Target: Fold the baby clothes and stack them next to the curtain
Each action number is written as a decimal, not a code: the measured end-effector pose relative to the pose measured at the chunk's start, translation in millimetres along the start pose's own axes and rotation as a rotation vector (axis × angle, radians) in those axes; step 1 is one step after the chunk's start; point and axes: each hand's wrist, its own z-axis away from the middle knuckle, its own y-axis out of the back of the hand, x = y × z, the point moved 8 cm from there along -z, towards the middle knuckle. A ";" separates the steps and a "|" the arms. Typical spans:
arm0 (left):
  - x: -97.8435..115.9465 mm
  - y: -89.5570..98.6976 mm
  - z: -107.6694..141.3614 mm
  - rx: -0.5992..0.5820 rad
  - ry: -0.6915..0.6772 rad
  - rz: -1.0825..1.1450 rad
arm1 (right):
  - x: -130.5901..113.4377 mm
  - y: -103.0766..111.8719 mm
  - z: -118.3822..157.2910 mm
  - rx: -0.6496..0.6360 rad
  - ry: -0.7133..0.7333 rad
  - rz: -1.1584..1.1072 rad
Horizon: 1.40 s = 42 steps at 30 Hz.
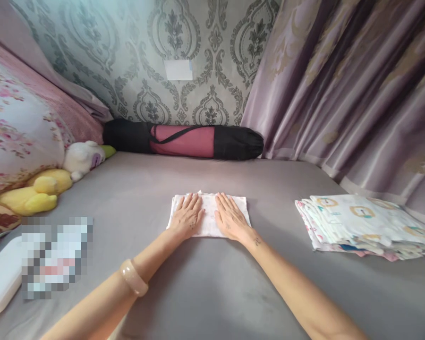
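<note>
A folded white cloth point(208, 222) with a faint pattern lies flat on the grey bed sheet point(212, 278), in the middle of the view. My left hand point(187, 215) rests palm down on its left half, fingers stretched out and pointing away from me. On the right half lies my right hand point(231, 217), also flat with its fingers extended. Between the two hands a strip of the cloth shows. What is under the palms is hidden. Off to the right sits a stack of folded printed cloths point(364, 226), apart from my hands.
A black and pink rolled bag point(184, 140) lies along the patterned wall. Plush toys point(83, 158) and a floral pillow point(17, 127) line the left side. Near them are a white object point(7, 274) and a blurred-out item point(58, 257). Purple curtains point(340, 85) hang at right.
</note>
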 end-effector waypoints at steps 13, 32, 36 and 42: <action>-16.9 -0.9 1.1 -0.084 0.046 0.031 | 16.8 0.4 8.2 -0.065 -0.070 0.011; -55.9 14.8 -16.4 -0.086 0.019 0.158 | 58.0 26.2 2.8 -0.046 -0.162 0.007; -64.3 17.5 -28.9 -0.118 -0.019 0.147 | 65.1 34.7 -3.6 -0.001 -0.155 0.054; -73.2 10.9 -41.4 -0.234 0.082 0.234 | 67.8 36.1 -4.9 0.016 -0.173 0.115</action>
